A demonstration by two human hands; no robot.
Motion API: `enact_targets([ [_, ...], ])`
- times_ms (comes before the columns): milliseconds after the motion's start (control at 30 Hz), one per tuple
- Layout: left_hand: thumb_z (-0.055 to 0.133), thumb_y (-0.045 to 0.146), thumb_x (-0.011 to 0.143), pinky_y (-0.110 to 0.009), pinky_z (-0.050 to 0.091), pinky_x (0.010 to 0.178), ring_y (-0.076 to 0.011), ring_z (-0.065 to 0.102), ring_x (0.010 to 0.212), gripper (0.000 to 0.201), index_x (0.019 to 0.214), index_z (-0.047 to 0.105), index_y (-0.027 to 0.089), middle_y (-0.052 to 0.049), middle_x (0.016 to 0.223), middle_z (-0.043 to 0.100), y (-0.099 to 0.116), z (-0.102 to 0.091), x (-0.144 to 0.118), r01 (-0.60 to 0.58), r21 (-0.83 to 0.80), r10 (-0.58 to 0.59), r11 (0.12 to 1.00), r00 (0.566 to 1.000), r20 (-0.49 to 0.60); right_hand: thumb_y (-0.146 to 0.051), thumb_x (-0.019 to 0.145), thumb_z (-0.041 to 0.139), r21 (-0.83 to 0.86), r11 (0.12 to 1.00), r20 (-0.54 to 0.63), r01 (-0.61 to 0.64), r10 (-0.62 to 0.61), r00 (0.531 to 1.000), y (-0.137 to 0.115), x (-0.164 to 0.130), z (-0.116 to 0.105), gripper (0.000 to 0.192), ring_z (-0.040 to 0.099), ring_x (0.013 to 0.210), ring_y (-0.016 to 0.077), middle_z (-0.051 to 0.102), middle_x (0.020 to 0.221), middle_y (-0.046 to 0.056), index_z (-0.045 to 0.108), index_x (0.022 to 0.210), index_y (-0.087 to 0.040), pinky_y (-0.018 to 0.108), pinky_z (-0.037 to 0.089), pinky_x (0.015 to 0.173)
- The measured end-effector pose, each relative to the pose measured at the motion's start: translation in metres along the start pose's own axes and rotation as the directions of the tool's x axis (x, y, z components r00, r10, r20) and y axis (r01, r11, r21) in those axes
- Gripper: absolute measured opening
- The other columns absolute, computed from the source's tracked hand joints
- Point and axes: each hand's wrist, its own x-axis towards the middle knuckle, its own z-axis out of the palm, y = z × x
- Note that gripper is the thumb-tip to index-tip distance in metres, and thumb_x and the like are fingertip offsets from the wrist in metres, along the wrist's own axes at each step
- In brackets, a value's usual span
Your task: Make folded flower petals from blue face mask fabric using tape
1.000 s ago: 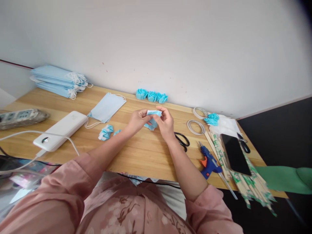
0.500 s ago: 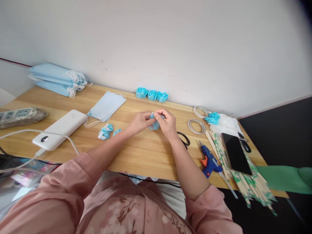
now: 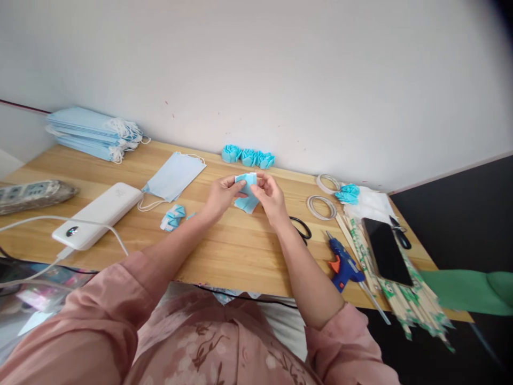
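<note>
Both hands are closed on one small folded piece of light-blue mask fabric (image 3: 246,193), held above the wooden table (image 3: 240,251): left hand (image 3: 222,195), right hand (image 3: 271,197). Compared with half a second ago, the piece is opened out and raised a little. No containers are seen.
</note>
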Motion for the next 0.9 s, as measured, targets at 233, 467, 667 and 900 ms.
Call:
enact_targets([
  [233, 0.081, 0.041, 0.066, -0.029, 0.057, 0.073, -0.0125, 0.062, 0.069, 0.030, 0.074, 0.071, 0.013, 0.000, 0.071, 0.068, 0.0008, 0.0017, -0.0022, 0.033, -0.007, -0.033, 0.999, 0.999, 0.033, -0.037, 0.079, 0.069, -0.036, 0.996, -0.003, 0.080, -0.080, 0.997, 0.0033, -0.0004, 0.0019, 0.056, 0.061, 0.079, 0.0161, 0.061, 0.086, -0.001, 0.051, 0.131, -0.026, 0.032, 0.052, 0.077],
  [467, 0.084, 0.043, 0.061, -0.024, 0.051, 0.050, -0.0090, 0.055, 0.051, 0.034, 0.069, 0.070, 0.014, 0.001, 0.064, 0.065, -0.0020, -0.0051, 0.0055, 0.078, 0.034, -0.078, 0.996, 0.997, 0.006, -0.032, 0.080, 0.066, -0.097, 0.987, -0.021, 0.128, -0.131, 0.991, 0.0016, 0.0020, -0.0057, 0.053, 0.060, 0.079, 0.0169, 0.060, 0.084, 0.000, 0.053, 0.131, -0.025, 0.034, 0.053, 0.080],
  [667, 0.087, 0.039, 0.057, -0.024, 0.056, 0.060, -0.0108, 0.061, 0.063, 0.034, 0.074, 0.073, 0.012, -0.001, 0.069, 0.069, -0.0010, -0.0067, 0.0062, 0.119, -0.056, -0.118, 0.991, 0.993, 0.011, -0.028, 0.082, 0.063, -0.266, 0.940, 0.000, 0.215, -0.223, 0.975, -0.0032, -0.0018, -0.0044, 0.052, 0.058, 0.078, 0.0166, 0.062, 0.086, 0.001, 0.052, 0.133, -0.025, 0.034, 0.052, 0.080],
  [900, 0.083, 0.030, 0.065, -0.027, 0.058, 0.069, -0.0123, 0.063, 0.068, 0.023, 0.075, 0.075, 0.012, -0.002, 0.071, 0.070, 0.0021, -0.0032, 0.0037, 0.091, -0.089, -0.093, 0.992, 0.995, -0.021, -0.034, 0.084, 0.062, -0.150, 0.974, -0.010, 0.167, -0.170, 0.985, 0.0007, -0.0001, -0.0026, 0.057, 0.058, 0.080, 0.0155, 0.061, 0.087, 0.000, 0.048, 0.138, -0.025, 0.032, 0.052, 0.081],
])
